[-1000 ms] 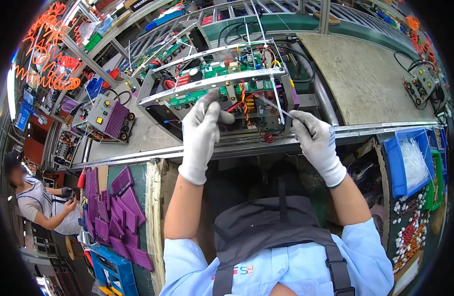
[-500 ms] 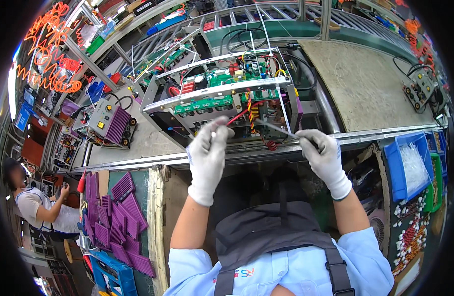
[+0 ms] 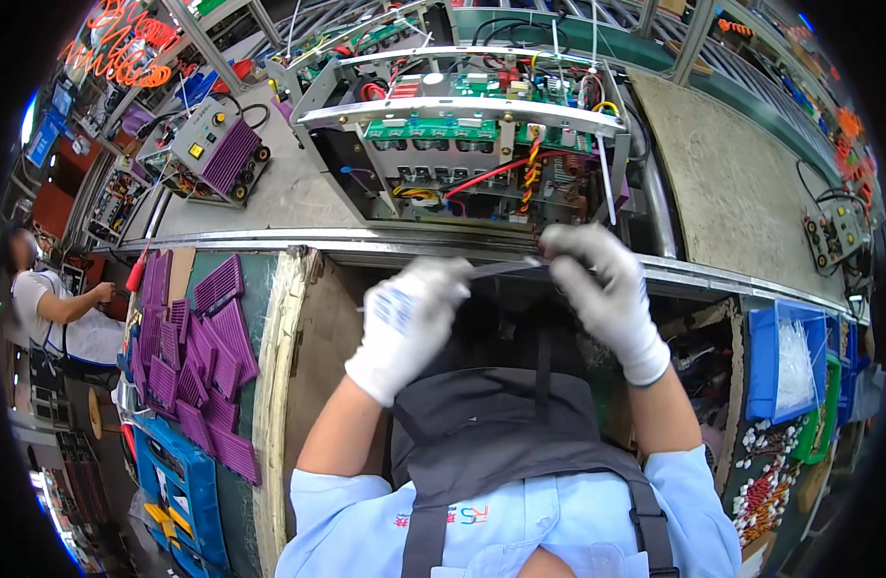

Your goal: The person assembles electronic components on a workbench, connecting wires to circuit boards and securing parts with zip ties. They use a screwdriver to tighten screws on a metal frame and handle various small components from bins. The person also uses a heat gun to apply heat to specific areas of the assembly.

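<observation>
Both of my hands wear white gloves and are raised in front of the bench edge. A thin pale cable tie (image 3: 505, 268) spans between them. My left hand (image 3: 414, 313) is closed around it, and a short end pokes out on the hand's left side. At the other end, my right hand (image 3: 602, 289) pinches it between thumb and fingers, blurred by motion. Just beyond stands an open metal-framed machine (image 3: 443, 144) with green circuit boards. Twisted yellow, red and black wires (image 3: 530, 173) hang down its front, beside a red wire (image 3: 486, 176). Neither hand touches the machine.
Purple finned panels (image 3: 202, 347) lie at left, near a blue tool case (image 3: 178, 482). A grey-and-purple unit (image 3: 211, 149) stands on the bench. At right are a blue bin (image 3: 780, 366) of pale ties and small wired connectors (image 3: 766, 482). A co-worker (image 3: 62, 308) is far left.
My hands have drawn back from the machine's wires toward me. The left hand has let go of the red wire and now grips the cable tie, which the right hand held alone.
</observation>
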### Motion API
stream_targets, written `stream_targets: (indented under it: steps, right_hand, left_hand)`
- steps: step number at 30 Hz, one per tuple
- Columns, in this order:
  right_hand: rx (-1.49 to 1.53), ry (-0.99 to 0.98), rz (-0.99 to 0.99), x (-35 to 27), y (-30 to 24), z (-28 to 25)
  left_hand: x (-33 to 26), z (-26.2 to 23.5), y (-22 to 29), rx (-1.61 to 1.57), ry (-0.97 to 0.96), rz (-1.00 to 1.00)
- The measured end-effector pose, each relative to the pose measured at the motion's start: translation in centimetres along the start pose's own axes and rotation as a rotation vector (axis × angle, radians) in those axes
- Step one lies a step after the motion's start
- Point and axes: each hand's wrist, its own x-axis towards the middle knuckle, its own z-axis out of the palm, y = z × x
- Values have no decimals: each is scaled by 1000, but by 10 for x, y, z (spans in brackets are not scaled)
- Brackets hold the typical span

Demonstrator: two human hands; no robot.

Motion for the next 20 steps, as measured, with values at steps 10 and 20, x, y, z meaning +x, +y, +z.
stream_targets:
  steps: [10,20]
  right_hand:
    - [379,-14,377,59,5,37]
    - [92,21,227,56,50,58]
  left_hand:
    - [27,54,-70,-39,165,32]
    - [21,133,-80,274,-26,122]
